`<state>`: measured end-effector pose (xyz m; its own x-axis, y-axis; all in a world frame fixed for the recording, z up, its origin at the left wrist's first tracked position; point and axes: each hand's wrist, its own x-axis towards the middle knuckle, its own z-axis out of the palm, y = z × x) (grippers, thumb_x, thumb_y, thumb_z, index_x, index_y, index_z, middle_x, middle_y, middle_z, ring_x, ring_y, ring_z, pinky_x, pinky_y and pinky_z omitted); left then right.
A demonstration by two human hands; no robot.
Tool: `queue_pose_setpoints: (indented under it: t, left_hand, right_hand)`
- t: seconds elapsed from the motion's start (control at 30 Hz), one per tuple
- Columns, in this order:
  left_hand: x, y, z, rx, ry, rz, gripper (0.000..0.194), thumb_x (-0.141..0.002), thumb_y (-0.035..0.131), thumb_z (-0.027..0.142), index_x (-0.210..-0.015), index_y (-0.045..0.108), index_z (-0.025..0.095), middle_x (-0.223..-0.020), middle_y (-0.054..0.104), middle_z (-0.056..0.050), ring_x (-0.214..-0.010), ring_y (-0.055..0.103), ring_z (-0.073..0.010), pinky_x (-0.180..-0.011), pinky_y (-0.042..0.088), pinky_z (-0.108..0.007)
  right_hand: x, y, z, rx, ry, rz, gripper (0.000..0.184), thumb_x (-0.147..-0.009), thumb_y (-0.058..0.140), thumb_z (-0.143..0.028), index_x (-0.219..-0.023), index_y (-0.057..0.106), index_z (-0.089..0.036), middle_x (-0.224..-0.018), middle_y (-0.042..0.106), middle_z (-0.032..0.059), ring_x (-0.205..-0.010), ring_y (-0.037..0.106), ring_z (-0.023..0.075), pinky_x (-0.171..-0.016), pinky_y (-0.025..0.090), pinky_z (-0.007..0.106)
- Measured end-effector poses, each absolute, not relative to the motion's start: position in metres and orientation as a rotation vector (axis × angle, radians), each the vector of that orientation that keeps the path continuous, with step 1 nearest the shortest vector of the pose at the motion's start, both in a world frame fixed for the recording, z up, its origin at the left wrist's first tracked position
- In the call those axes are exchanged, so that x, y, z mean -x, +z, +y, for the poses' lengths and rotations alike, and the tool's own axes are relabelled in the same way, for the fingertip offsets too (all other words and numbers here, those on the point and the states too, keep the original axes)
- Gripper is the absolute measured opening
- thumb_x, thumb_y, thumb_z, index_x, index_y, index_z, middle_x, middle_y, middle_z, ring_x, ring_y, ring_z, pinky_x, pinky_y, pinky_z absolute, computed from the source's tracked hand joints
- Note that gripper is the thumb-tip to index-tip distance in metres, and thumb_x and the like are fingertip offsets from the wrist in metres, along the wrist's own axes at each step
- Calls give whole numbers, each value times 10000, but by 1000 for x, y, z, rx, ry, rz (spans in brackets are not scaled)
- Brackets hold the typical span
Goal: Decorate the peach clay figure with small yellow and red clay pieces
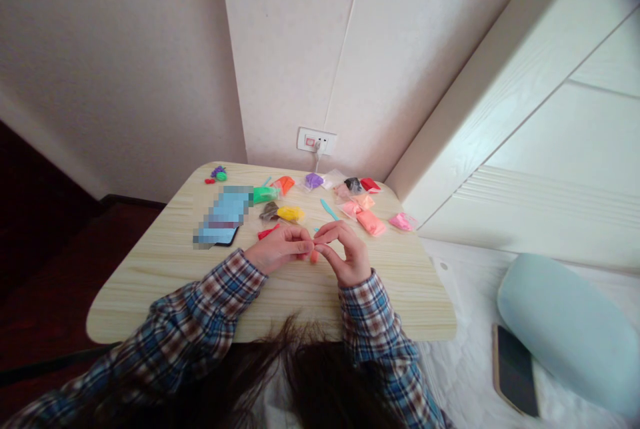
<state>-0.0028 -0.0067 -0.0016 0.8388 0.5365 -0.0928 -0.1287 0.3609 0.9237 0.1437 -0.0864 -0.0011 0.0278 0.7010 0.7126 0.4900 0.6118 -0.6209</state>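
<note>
My left hand [280, 247] and my right hand [349, 252] meet fingertip to fingertip above the middle of a light wooden table [400, 296]. Thumb and fingers are pinched on both sides, around a tiny reddish bit of modelling clay that my fingers mostly cover. Just below the fingertips shows an orange-red lump of clay [314, 256]; whether it is held or lies on the table I cannot tell. A red clay packet [269, 232] lies beside my left hand. Beyond my right hand is a blue plastic modelling knife [329, 209].
Bags of coloured clay line the far side, among them yellow [291, 213], green [265, 194], purple [314, 180] and salmon [371, 222]. A phone [227, 216] with a blurred screen lies left, near small purple, green and red clay pieces [219, 173]. A wall socket [317, 141] holds a plug.
</note>
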Motion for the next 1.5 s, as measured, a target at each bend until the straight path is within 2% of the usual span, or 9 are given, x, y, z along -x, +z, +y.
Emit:
queue_pose_setpoints:
  t: [0.4,0.53,0.73,0.93,1.1,1.2,1.27,1.33,1.5]
  left_hand:
    - [1,-6,-14,-1034,461,520,456,-464,838,494,-568,631,101,-498,541,18,-489,420,-53,-497,289,-200]
    - [2,-7,-13,-1069,496,597,414,-491,835,457,-609,676,94,-539,578,2,-499,431,-56,-492,278,-207]
    - [4,-9,-10,-1162,559,654,327,-551,812,405,-621,700,105,-540,596,3,-523,438,-68,-513,309,-212]
    - [6,-1,-10,-1268,535,610,364,-622,756,407,-814,733,99,-751,693,-70,-576,482,-88,-586,393,-246]
    - [7,1,-18,-1694,558,595,395,-661,747,314,-1008,685,134,-973,671,-98,-792,568,-178,-773,458,-343]
    - [6,-3,-25,-2290,598,596,598,-648,772,306,-1190,577,147,-1157,586,-128,-1052,509,-265,-970,391,-445]
    - [5,-5,-27,-2505,575,637,671,-656,767,307,-1253,514,133,-1211,541,-144,-1136,450,-294,-1018,353,-474]
    - [3,-6,-28,-2602,544,693,604,-697,734,285,-1236,517,119,-1204,534,-147,-1127,445,-298,-999,374,-474]
    - [1,-6,-23,-2602,510,696,252,-729,686,198,-969,634,141,-1043,608,-98,-1025,490,-280,-925,432,-449]
  right_hand:
    - [-146,-5,-87,1107,383,-1585,107,-832,591,-261,-750,587,-193,-731,606,34,-718,568,164,-642,470,314]
    - [-148,-8,-85,1175,260,-1636,109,-823,582,-248,-732,583,-190,-689,595,25,-652,547,152,-588,464,296]
    - [-150,-10,-83,1195,75,-1702,109,-828,568,-208,-722,589,-190,-676,603,34,-672,567,170,-603,482,313]
    - [-149,-8,-86,1233,-12,-1642,84,-815,546,-173,-742,578,-200,-688,590,30,-675,543,166,-611,462,308]
    - [-150,-7,-88,1268,35,-1466,64,-818,546,-189,-758,564,-201,-694,584,14,-658,532,149,-618,459,298]
    - [-152,-9,-88,1270,96,-1350,60,-846,527,-221,-797,550,-193,-722,587,13,-650,543,134,-613,473,285]
    - [-153,-12,-88,1254,164,-1294,80,-862,515,-251,-815,538,-190,-723,580,8,-631,551,122,-595,481,272]
    - [-154,-13,-87,1232,233,-1265,99,-866,512,-278,-825,532,-190,-718,574,3,-616,555,114,-578,483,261]
    - [-153,-14,-85,1210,339,-1279,118,-819,569,-307,-809,565,-189,-695,585,0,-613,552,114,-592,481,267]
